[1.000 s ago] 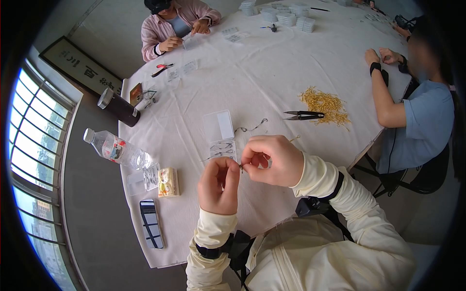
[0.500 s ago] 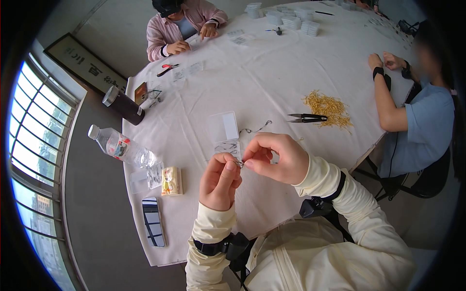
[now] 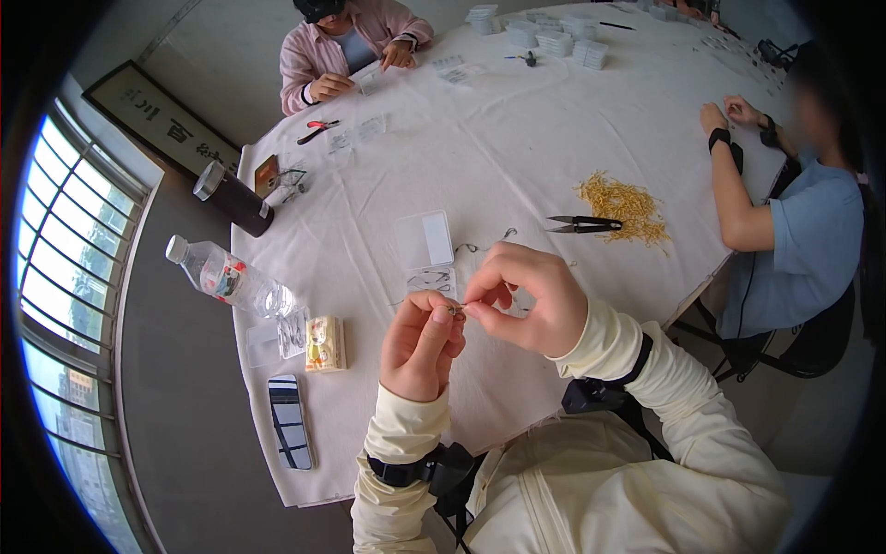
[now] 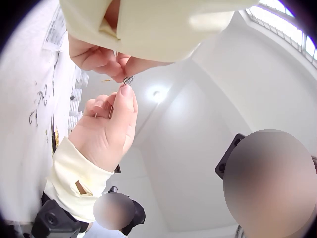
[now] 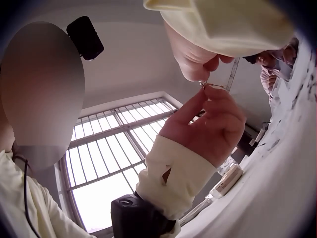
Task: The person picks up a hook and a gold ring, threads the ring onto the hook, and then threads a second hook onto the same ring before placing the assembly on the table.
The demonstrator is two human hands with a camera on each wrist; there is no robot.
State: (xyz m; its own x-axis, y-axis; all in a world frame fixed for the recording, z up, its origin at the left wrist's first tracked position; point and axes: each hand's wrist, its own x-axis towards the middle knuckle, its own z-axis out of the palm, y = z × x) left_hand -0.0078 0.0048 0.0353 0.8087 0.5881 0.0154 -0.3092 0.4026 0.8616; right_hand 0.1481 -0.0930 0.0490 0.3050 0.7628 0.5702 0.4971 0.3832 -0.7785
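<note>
In front of my body, my left hand pinches a small cluster of dark fish hooks between thumb and index finger. From the other side, my right hand meets it with thumb and index finger pinched at the same cluster. A thin gold tie sticks out beside the fingertips in the left wrist view. Behind the hands lies an opened clear plastic box with more dark hooks in its lower half. Several loose hooks lie on the cloth.
To the right, black thread snips lie against a heap of gold ties. A water bottle, tumbler, tissue pack and phone occupy the left side. Two people sit around the white-clothed table.
Both hands stay together at the fish hooks. My left thumb has shifted up onto them, and the right fingertips have drawn slightly to the right. The head view has shifted slightly.
</note>
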